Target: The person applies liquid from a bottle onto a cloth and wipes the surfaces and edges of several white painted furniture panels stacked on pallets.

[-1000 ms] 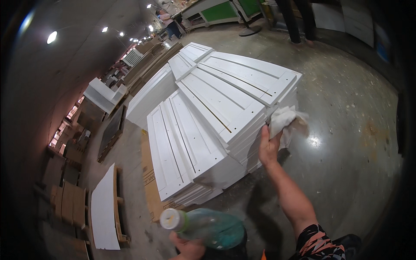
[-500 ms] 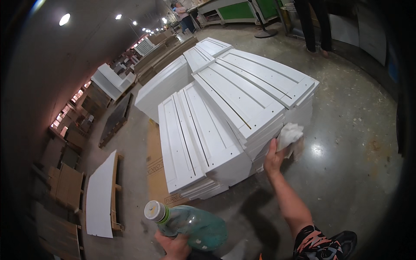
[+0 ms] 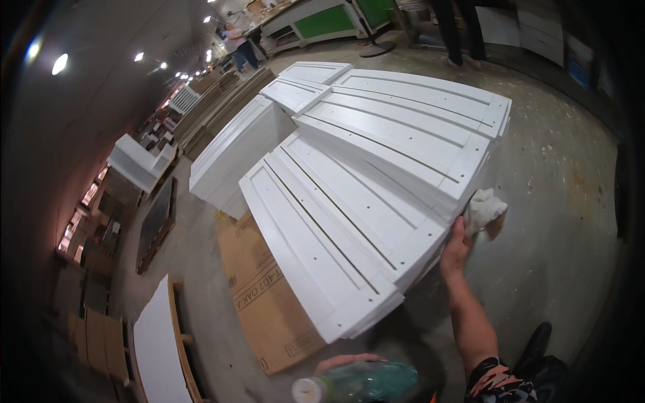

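Observation:
My right hand (image 3: 457,247) holds a crumpled white cloth (image 3: 482,210) against the side edge of a stack of white panelled doors (image 3: 376,201). The cloth presses on the near right corner of the stack. My left hand (image 3: 344,364) sits low at the bottom of the view, gripping a green-tinted plastic bottle (image 3: 366,384) with a white cap, lying nearly sideways. Only the fingers of that hand show above the bottle.
Flattened brown cardboard (image 3: 265,295) lies on the concrete floor under the stack. More white door stacks (image 3: 232,154) stand behind. A white board on a wooden frame (image 3: 158,346) lies at lower left. People stand at the back near green-fronted benches (image 3: 322,20).
The view has come closer to the door stack. My right hand with the cloth has slid down along the stack's side edge. The bottle has sunk toward the bottom edge.

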{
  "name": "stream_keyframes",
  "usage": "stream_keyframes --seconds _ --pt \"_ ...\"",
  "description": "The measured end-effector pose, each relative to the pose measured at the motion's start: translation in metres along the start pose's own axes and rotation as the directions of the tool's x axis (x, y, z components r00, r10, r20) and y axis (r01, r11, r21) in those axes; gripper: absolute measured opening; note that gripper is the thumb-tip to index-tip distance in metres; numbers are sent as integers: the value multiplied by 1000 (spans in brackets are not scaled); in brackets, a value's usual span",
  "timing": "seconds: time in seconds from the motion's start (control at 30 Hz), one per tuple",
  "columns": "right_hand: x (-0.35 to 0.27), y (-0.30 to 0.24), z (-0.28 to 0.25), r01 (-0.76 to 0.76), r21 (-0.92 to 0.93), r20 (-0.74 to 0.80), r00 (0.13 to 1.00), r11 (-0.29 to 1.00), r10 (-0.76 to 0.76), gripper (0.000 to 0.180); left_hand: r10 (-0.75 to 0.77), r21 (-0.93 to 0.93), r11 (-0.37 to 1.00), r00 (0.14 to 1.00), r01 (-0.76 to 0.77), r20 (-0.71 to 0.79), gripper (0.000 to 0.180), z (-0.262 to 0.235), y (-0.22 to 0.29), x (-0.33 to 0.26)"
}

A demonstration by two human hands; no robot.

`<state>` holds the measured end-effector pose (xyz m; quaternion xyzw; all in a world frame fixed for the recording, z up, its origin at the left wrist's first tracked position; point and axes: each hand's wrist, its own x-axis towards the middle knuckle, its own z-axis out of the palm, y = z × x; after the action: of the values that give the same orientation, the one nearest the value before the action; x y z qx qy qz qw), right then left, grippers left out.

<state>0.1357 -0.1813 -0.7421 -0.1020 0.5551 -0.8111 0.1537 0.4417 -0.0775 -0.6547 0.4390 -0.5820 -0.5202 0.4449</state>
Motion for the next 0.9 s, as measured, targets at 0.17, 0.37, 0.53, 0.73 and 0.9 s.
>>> stream_keyframes --seconds 0.17,0.37,0.53,0.73,0.9 --pt "-124 57 1 320 -309 157 946 896 -283 51 -83 -72 993 984 96 161 43 -26 -16 9" --pt "-83 18 4 -61 6 14 998 998 61 54 -116 -173 973 973 151 200 41 -51 -14 6" --pt "-65 10 -2 119 -198 128 987 973 -94 52 -58 -342 932 980 121 188 40 -56 31 7" --pt "-60 30 5 353 -207 177 931 912 -320 58 137 -21 991 985 -136 103 36 -39 62 -9" --pt "-14 -7 -2 279 -130 159 953 951 -258 60 196 -7 980 980 -196 -27 36 -23 63 12"
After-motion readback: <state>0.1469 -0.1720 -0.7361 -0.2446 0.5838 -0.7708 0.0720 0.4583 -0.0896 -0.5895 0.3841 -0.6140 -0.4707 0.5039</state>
